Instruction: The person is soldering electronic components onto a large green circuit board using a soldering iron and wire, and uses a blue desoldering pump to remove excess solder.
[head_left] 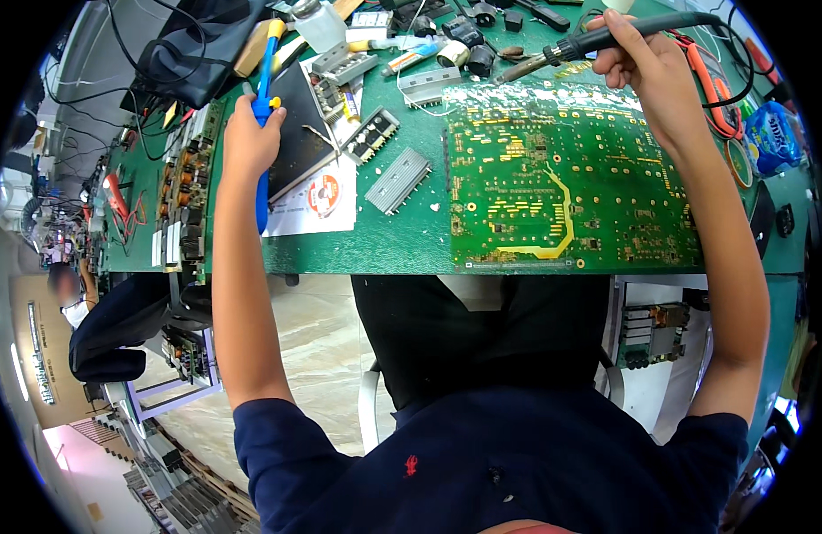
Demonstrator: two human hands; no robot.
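My left hand [253,136] is closed around a blue solder sucker [267,64] with yellow parts, over the left part of the bench. Beneath it lie a dark flat panel [297,133] and a white printed sheet [340,214]. At the upper right my right hand [649,71] grips a soldering iron [598,40] by its dark handle. The iron's metal end points left, above the far edge of a large green circuit board [509,178]. That board lies flat at the bench's near edge. A grey finned heat sink module [398,181] rests left of it.
Loose modules, a white bottle [320,25], a syringe [411,58] and dark components crowd the far side. Another populated board [187,187] stands at the left. On the right are a blue packet [772,138] and red cables [709,80]. The iron's black cord loops rightward.
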